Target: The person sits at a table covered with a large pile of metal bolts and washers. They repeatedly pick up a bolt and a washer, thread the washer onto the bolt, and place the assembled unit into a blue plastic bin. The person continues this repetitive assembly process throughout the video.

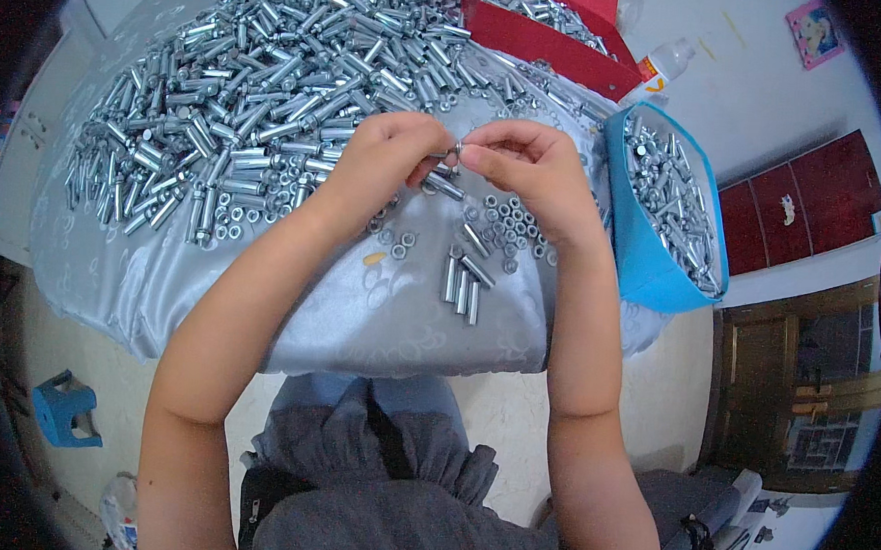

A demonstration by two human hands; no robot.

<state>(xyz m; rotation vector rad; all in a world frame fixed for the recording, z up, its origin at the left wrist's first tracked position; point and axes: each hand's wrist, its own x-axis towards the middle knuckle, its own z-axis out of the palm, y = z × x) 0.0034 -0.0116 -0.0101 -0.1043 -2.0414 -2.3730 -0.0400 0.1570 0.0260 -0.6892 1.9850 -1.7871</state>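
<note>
My left hand [391, 160] and my right hand [538, 171] meet above the middle of the table. Fingers of the left pinch a thin metal bolt, mostly hidden by them. At its end, my right thumb and forefinger grip a small metal ring [458, 149], a washer or a nut; I cannot tell which. Just below the hands lies an anchor bolt [444, 185] with a sleeve. Loose nuts [510, 222] spread beneath my right hand, and several metal sleeves [462, 288] lie nearer to me. A large heap of anchor bolts [273, 66] rises beyond my left hand.
A red box [558, 54] of bolts stands at the back right, beside a plastic bottle [663, 66]. To the right, a blue bin [648, 255] holds more bolts. Silvery cloth [409, 323] covers the table. A blue stool [66, 411] is on the floor at left.
</note>
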